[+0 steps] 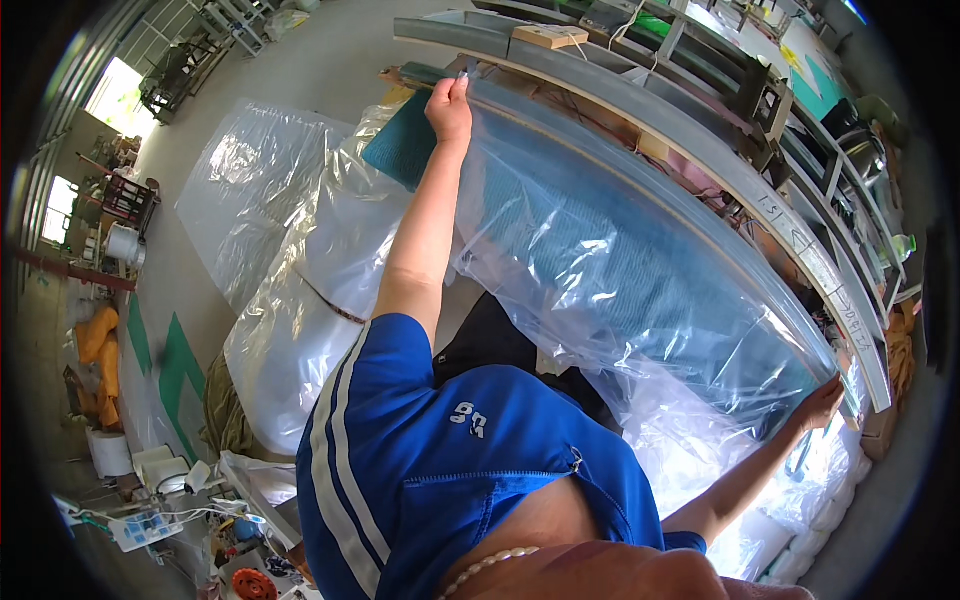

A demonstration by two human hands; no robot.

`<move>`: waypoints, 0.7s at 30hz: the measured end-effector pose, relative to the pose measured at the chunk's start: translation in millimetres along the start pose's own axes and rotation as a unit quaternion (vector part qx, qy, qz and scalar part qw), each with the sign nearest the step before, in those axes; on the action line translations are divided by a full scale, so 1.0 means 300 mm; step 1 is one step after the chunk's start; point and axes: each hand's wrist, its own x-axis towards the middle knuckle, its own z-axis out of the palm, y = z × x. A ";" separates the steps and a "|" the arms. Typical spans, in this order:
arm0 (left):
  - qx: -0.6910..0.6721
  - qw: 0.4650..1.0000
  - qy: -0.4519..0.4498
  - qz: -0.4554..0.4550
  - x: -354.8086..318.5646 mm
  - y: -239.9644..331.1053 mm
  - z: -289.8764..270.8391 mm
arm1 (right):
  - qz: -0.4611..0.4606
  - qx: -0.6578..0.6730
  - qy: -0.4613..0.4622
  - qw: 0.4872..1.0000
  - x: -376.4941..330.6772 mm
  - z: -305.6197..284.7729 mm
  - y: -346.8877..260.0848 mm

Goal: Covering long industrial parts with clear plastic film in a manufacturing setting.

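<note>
Both my arms are stretched wide along a long bench. My left hand (450, 112) is closed at the far left corner, its fingers pinched on the edge of a clear plastic sheet (530, 315). At the right end, my right hand (820, 404) is closed on the same sheet's edge. The sheet lies over ribbed teal material (590, 230) and hangs in shiny folds toward my body. A bare corner of the teal material (398, 143) sticks out beside my left hand.
A long grey metal beam (690, 135) runs behind the sheet, with a small wooden block (549, 37) on it. More clear plastic (265, 190) spreads over the floor at left. White rolls (110, 452) and a power strip (145, 530) sit at lower left.
</note>
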 end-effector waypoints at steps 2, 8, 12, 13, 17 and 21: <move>-0.026 0.999 0.017 -0.008 0.009 -0.042 0.025 | 0.020 0.025 0.008 0.999 0.013 0.042 -0.037; -0.062 0.997 -0.015 -0.051 0.049 -0.072 0.035 | 0.157 -0.060 -0.008 0.986 0.061 0.035 -0.162; 0.026 0.993 0.011 -0.118 0.057 -0.082 0.013 | 0.295 -0.064 0.006 0.953 0.063 0.037 -0.152; 0.003 0.987 0.000 -0.159 0.069 -0.107 0.002 | 0.351 -0.034 -0.030 0.935 0.077 0.029 -0.148; -0.134 0.958 -0.035 -0.250 0.041 0.017 -0.028 | 0.288 -0.058 0.088 0.952 0.048 0.047 -0.114; -0.183 0.938 -0.035 -0.293 0.045 0.020 -0.034 | 0.311 -0.054 0.052 0.947 0.052 0.047 -0.113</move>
